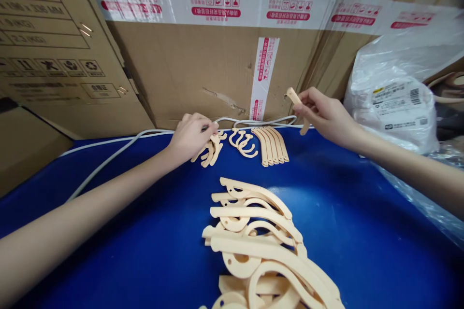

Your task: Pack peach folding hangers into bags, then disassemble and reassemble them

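Note:
My right hand (322, 111) pinches a curved cream plastic hanger arm (294, 96), raised above the table's back edge. On the left, my left hand (192, 137) is closed over a small pile of short cream plastic pieces (212, 152); its fingertips are partly hidden, and I cannot make out what they grip. Beside that pile lie several cream plastic hooks (243, 142). Farther right, several curved hanger arms (270, 146) are lined up side by side. Nearer to me is a row of folded cream plastic hangers (261, 246), overlapping one another and running out of the bottom of the view.
Everything lies on a blue table surface (145, 241). Large cardboard boxes (203, 67) stand against its back and left. A white cable (108, 178) runs along the back edge. Clear plastic bags (391, 106) with a printed label sit at the right.

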The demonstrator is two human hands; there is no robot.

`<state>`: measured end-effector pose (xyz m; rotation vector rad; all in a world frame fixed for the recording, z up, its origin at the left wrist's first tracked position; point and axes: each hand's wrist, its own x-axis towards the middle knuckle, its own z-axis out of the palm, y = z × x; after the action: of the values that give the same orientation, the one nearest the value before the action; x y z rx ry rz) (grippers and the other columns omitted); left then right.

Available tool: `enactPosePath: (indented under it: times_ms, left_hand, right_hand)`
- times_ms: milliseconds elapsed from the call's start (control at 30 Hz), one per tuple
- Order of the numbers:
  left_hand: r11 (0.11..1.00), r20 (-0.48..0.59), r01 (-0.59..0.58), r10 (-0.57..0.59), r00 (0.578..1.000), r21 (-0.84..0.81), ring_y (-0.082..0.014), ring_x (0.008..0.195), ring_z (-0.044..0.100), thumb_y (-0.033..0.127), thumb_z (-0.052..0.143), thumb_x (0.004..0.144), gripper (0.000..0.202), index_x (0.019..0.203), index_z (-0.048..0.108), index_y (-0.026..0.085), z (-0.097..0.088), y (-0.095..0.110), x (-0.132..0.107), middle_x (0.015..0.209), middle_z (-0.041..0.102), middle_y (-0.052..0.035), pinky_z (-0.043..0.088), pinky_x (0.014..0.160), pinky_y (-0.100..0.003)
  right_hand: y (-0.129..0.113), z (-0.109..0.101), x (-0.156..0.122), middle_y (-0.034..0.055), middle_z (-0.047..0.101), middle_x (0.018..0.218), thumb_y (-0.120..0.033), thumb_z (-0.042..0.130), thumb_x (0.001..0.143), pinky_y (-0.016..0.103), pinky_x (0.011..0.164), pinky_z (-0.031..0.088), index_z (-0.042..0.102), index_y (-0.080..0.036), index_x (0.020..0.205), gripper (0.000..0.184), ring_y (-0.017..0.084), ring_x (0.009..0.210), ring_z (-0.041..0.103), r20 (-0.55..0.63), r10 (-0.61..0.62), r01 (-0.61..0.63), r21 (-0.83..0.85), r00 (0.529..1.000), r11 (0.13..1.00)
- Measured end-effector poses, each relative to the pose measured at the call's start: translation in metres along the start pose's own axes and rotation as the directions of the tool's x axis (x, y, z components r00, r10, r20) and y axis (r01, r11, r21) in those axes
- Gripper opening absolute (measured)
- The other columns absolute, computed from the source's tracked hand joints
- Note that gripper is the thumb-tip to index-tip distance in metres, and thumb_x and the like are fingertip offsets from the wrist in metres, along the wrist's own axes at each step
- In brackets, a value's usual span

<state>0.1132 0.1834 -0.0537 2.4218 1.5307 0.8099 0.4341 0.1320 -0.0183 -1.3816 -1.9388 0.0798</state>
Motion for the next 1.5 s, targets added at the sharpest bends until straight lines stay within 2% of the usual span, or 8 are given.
enactPosePath:
  times_ms: [300,433,733,933,1133,1233,1333,1500]
  left_hand:
    - [0.98,0.193,-0.165,0.142,0.971,0.11,-0.0363,0.148,0.029,0.064,0.051,0.09,0.072,0.149,0.045,0.023,0.013,0.0,-0.037,0.158,0.039,-0.0134,0.023,0.12,-0.056]
    - [0.977,0.312,-0.14,0.084,0.946,0.162,-0.0366,0.154,0.017,0.052,0.039,0.099,0.059,0.153,0.041,0.028,0.018,-0.001,-0.041,0.166,0.026,-0.0121,0.015,0.121,-0.061]
    - [0.976,0.221,-0.021,-0.029,0.975,0.219,-0.0348,0.15,0.028,0.039,0.028,0.101,0.058,0.154,0.04,0.018,0.024,0.007,-0.05,0.162,0.033,-0.016,0.025,0.119,-0.054]
    - [0.972,0.19,0.01,-0.056,0.98,0.235,-0.0384,0.15,0.025,0.038,0.029,0.101,0.058,0.154,0.04,0.018,0.025,0.009,-0.053,0.165,0.025,-0.0188,0.026,0.116,-0.061]
    - [0.985,0.208,-0.002,-0.034,0.978,0.17,-0.0383,0.154,0.011,0.049,0.032,0.101,0.063,0.154,0.039,0.016,0.014,0.009,-0.054,0.169,0.007,-0.0173,0.022,0.119,-0.06]
    - [0.998,0.155,-0.053,0.045,0.987,0.047,-0.0329,0.155,0.009,0.052,0.033,0.1,0.064,0.15,0.044,0.014,0.0,0.023,-0.06,0.168,0.016,-0.0159,0.015,0.123,-0.055]
    - [0.974,0.139,-0.085,0.116,0.983,-0.211,-0.0287,0.14,0.042,0.054,0.033,0.099,0.056,0.124,0.066,0.017,-0.016,0.046,-0.066,0.143,0.056,-0.0122,0.026,0.12,-0.046]
    - [0.644,0.494,0.352,0.047,0.868,-0.68,-0.0172,0.067,0.058,0.067,0.042,0.092,0.059,0.077,0.074,0.019,-0.042,0.076,-0.069,0.076,0.069,-0.0054,0.047,0.06,-0.027]
  right_hand:
    - [0.024,-0.003,-0.056,0.0165,0.068,0.12,-0.029,0.047,0.099,0.044,0.087,0.054,0.058,-0.023,0.11,0.017,0.031,0.107,0.067,0.325,-0.211,0.295,-0.236,0.922,0.926]
    - [0.032,0.005,-0.056,0.0159,0.067,0.125,-0.028,0.043,0.1,0.043,0.087,0.056,0.059,-0.02,0.111,0.021,0.029,0.109,0.069,0.363,-0.238,0.331,-0.218,0.901,0.918]
    - [0.03,0.012,-0.051,0.0142,0.067,0.126,-0.024,0.042,0.1,0.043,0.095,0.056,0.063,-0.02,0.111,0.024,0.025,0.113,0.068,0.394,-0.276,0.351,-0.133,0.877,0.927]
    - [-0.036,0.009,-0.069,0.01,0.07,0.11,-0.028,0.05,0.099,0.036,0.087,0.055,0.066,-0.022,0.107,0.02,0.023,0.102,0.068,0.357,-0.293,0.32,-0.019,0.887,0.947]
    - [-0.12,0.005,-0.102,0.0035,0.065,0.082,-0.058,0.069,0.084,0.029,0.059,0.044,0.065,-0.02,0.086,0.038,0.017,0.068,0.058,0.549,-0.349,0.323,0.148,0.76,0.935]
    - [-0.129,0.007,-0.107,0.0017,0.064,0.083,-0.038,0.067,0.089,0.027,0.058,0.041,0.061,-0.02,0.08,0.021,0.014,0.07,0.056,0.602,-0.289,0.221,0.186,0.744,0.957]
    - [-0.127,0.011,-0.1,-0.0025,0.061,0.073,-0.028,0.065,0.089,0.024,0.055,0.04,0.058,-0.021,0.078,0.015,0.011,0.063,0.053,0.664,-0.095,-0.096,0.246,0.742,0.965]
    - [-0.123,0.008,-0.071,-0.0015,0.059,0.07,-0.048,0.07,0.086,0.025,0.049,0.039,0.058,-0.023,0.078,0.029,0.013,0.06,0.051,0.513,0.073,-0.352,0.472,0.855,0.808]
